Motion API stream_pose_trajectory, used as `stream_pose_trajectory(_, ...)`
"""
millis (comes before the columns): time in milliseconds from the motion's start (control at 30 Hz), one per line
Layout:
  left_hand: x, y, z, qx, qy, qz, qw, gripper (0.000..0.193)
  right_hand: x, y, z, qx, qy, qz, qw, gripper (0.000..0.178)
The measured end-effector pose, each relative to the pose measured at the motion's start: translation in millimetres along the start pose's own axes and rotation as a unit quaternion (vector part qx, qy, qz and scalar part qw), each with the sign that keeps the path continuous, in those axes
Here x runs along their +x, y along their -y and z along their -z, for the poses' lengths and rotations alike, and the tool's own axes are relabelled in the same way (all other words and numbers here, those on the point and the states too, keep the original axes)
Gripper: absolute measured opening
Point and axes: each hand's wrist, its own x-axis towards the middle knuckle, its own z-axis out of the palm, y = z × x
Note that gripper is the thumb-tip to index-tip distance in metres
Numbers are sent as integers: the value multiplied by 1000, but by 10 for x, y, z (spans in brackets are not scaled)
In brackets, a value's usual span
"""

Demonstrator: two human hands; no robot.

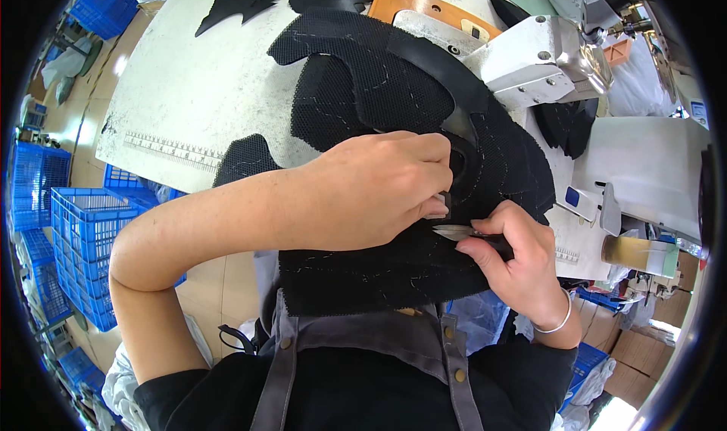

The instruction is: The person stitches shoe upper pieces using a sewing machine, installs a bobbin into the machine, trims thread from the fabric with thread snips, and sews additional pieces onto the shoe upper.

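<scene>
Stitched black mesh fabric pieces [363, 276] lie over the table's front edge and hang toward my apron, with light thread lines across them. My left hand [394, 185] reaches in across the fabric, its fingers pinched on a folded edge of it. Just to the right, my right hand [522, 257] is closed around small thread snips [452, 232]. The pointed silver blades aim left, close to my left fingertips. Most of the snips' dark handle is hidden in my palm.
A white sewing machine [530, 60] stands at the upper right, over the fabric. Black cut pieces [238, 3] lie at the table's far side, and a ruler strip [174, 149] runs along its left. Blue crates [83, 242] stand on the floor at left.
</scene>
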Motion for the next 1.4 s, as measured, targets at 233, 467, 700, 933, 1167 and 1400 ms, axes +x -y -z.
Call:
stream_pose_trajectory(233, 0, -19, 14, -21, -6, -1, 1000, 13, 11, 26, -23, -16, -9, 2, 1000, 31)
stream_pose_trajectory(467, -10, -22, 9, -35, -2, 14, 999, 13, 26, 59, -43, -23, -3, -7, 1000, 30)
stream_pose_trajectory(700, 1, -19, 10, -18, 9, 26, 999, 13, 51, 33, -93, -18, -8, -12, 1000, 31)
stream_pose_trajectory(933, 0, -16, -29, 4, -11, 27, 1000, 14, 76, -3, -95, 1, -11, -20, 1000, 32)
stream_pose_trajectory(1167, 14, -23, -35, 22, -11, 26, 999, 14, 77, -8, -93, 4, -3, -21, 1000, 31)
stream_pose_trajectory(1400, -4, -23, -105, 59, -24, 30, 998, 15, 90, -26, -60, -16, 18, -17, 1000, 31)
